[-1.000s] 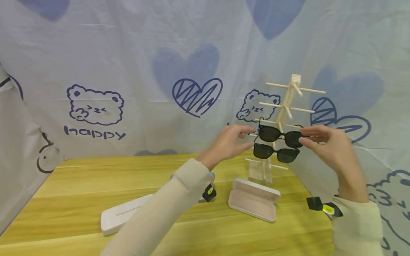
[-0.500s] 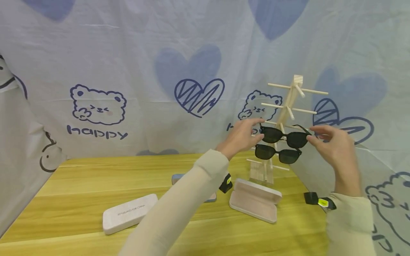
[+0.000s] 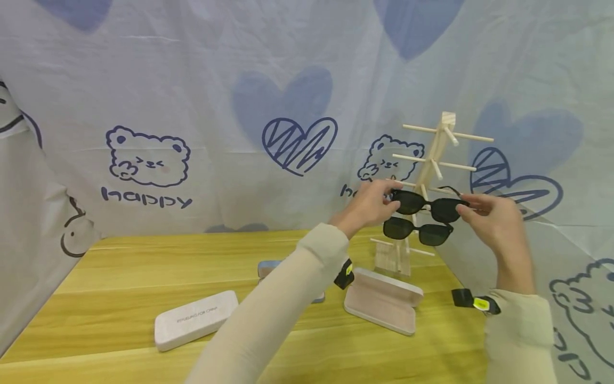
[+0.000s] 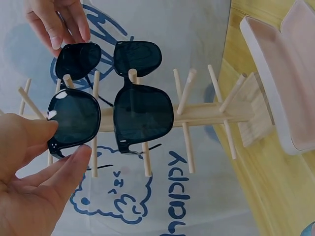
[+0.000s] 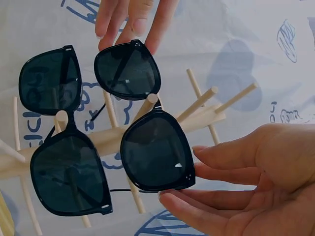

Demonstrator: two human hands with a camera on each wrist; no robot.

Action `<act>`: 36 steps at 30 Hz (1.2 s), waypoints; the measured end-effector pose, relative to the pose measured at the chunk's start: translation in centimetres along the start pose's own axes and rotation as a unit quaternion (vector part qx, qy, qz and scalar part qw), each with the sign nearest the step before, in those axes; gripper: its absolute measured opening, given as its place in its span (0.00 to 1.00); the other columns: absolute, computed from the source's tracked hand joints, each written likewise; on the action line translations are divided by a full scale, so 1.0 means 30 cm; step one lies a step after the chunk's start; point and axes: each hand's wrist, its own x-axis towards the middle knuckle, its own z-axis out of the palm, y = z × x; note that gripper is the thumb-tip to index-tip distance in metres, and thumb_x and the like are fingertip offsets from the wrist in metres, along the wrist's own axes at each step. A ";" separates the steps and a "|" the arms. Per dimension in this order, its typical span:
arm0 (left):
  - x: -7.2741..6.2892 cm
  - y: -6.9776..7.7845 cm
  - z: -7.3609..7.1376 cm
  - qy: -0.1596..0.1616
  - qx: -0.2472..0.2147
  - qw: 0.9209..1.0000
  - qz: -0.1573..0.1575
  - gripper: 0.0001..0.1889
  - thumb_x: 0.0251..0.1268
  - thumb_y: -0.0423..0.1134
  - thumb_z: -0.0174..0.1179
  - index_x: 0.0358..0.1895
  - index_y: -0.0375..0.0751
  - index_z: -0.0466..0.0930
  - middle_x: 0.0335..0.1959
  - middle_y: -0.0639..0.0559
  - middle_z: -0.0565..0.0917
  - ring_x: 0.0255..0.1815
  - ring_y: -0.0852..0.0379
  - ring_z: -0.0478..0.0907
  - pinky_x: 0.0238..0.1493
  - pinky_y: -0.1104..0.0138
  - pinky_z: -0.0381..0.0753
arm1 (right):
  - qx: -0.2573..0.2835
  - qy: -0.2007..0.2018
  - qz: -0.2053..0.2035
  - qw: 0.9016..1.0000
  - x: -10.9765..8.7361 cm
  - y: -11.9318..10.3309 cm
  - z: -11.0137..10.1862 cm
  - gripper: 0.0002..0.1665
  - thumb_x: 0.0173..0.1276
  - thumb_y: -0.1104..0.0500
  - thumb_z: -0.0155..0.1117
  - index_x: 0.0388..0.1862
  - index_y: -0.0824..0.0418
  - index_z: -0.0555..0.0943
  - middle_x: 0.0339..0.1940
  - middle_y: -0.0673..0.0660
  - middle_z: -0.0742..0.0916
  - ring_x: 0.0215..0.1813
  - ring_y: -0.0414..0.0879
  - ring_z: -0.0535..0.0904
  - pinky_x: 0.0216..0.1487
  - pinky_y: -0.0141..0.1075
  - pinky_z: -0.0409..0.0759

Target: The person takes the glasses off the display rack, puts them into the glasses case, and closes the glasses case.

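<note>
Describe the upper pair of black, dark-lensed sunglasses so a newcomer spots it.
Find the pale wooden peg stand at the right rear of the yellow wood-grain table. In front of its post, the upper pair of black sunglasses with squarish dark lenses is just above a similar lower pair. Only the upper pair is pinched, by the person's left hand and right hand.

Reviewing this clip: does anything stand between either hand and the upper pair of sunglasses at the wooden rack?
Nothing visible does. The left hand and right hand each pinch an outer end of the upper sunglasses; the lower sunglasses sit beneath, outside both grips.
</note>
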 end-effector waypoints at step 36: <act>-0.318 0.047 -0.191 0.031 -0.091 0.994 0.060 0.13 0.75 0.38 0.62 0.58 0.45 0.85 0.62 0.47 0.82 0.49 0.51 0.89 0.50 0.71 0.86 | 0.019 0.084 -0.053 0.995 -0.238 -0.186 -0.017 0.24 0.74 0.51 0.67 0.63 0.62 0.84 0.63 0.70 0.85 0.42 0.22 0.78 0.41 0.09 0.71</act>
